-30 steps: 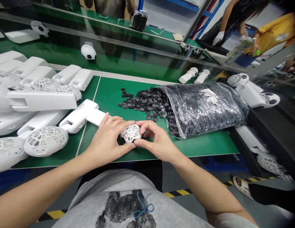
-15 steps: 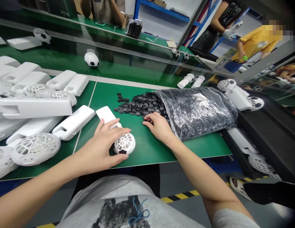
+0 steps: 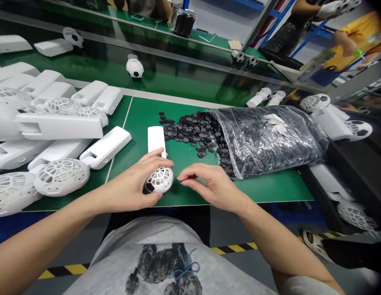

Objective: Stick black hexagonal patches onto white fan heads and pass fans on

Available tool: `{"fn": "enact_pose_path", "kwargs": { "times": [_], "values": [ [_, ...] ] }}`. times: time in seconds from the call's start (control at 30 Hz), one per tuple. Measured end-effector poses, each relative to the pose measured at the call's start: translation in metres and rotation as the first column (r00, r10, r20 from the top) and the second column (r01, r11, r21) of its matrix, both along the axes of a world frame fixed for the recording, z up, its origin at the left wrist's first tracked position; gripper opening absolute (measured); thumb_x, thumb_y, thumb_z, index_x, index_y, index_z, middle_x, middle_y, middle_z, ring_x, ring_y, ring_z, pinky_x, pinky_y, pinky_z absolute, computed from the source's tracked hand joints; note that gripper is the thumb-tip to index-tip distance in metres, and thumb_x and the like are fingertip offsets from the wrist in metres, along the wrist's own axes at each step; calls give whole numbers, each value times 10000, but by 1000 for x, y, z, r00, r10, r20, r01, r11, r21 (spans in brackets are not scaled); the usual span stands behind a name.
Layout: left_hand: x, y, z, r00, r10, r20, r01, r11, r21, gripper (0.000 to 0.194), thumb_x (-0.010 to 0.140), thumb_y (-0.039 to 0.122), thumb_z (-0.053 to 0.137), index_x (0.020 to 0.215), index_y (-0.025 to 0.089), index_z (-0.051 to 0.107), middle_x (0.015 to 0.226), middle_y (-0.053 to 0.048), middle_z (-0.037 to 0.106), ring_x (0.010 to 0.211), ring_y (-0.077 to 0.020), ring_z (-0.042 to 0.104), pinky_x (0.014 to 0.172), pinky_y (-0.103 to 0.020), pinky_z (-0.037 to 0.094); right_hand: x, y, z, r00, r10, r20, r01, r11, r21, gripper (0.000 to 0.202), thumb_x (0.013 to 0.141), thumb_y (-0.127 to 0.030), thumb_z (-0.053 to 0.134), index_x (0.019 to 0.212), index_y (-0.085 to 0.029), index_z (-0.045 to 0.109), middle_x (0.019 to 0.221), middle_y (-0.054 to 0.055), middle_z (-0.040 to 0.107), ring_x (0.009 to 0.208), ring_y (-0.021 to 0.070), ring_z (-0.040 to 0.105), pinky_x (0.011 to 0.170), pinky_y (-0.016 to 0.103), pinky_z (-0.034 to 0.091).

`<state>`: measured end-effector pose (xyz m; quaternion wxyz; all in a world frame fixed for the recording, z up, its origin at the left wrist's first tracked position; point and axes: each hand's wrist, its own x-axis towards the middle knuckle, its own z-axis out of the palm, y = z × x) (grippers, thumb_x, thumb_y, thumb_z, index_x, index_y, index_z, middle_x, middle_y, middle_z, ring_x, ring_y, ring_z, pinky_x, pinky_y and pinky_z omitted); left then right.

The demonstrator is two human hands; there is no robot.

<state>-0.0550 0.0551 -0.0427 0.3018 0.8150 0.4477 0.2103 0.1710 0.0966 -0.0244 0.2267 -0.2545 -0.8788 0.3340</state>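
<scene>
Left hand (image 3: 133,186) cupped around the white fan head (image 3: 159,180) at six o'clock on the green mat (image 3: 141,119). Right hand (image 3: 210,186) at three o'clock, fingertips pinching a small black piece (image 3: 180,179). Probably light, stiff, brittle lattice; best gripped by the rim.

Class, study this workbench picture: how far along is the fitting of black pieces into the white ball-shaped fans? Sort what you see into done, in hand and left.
Done: fans with black patches lie at the right.
In hand: the left hand steadies a white fan head showing one black patch; the right hand pinches a small black piece beside it.
Left: all-white fans are piled at the left, and black pieces spill from the bag.
</scene>
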Motion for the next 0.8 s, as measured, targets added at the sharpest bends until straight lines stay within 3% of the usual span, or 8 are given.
{"fn": "enact_pose_path", "kwargs": {
  "times": [0.1,0.27,0.4,0.63,0.73,0.8],
  "values": [
    [4,-2,-4,999,28,32,-28,1000,8,518,727,164,524,1230,211,412,1352,-50,417,1374,-220,134,1089,-430,259,-7,-2,-1,999,30,-36,-32,999,-32,41,850,-161,567,853,-187,599,826,10,604,770,122,549,712,257,452],
    [10,-2,-7,992,95,82,-94,995,-19,449,764,385,603,1155,215,467,1286,-55,473,1364,-232,162,1094,-425,250,-17,-2,-8,998,22,-56,-29,991,-128,59,850,-164,567,822,-188,613,767,-9,598,720,109,538,688,247,431],
    [13,-3,-8,985,126,122,-124,992,-20,370,792,330,562,1132,216,475,1253,-52,493,1362,-225,164,1089,-424,254,-22,1,-12,997,-26,-71,11,979,-203,37,828,-152,582,806,-177,599,766,-14,571,714,105,524,686,245,424],
    [19,-6,-11,961,206,184,-203,979,-34,301,772,268,527,1067,223,483,1241,-62,497,1351,-254,190,1060,-468,288,-30,2,-10,990,-129,-53,83,848,-524,136,750,-186,667,715,-168,538,666,-52,518,605,82,468,571,206,389],
    [22,-8,-9,958,222,183,-219,975,-35,277,778,263,511,1051,231,479,1219,-56,509,1347,-260,194,1054,-487,286,-24,9,-12,992,-120,-47,81,866,-493,112,771,-216,644,732,-172,549,678,-49,541,627,91,490,595,214,405],
    [23,-10,-9,957,226,182,-224,974,-28,281,771,248,512,1050,237,472,1217,-54,508,1343,-261,200,1057,-495,276,-13,21,-15,975,-222,-11,205,919,-336,83,810,-232,601,754,-176,576,726,-28,581,675,110,519,644,240,424]
  ]
}}
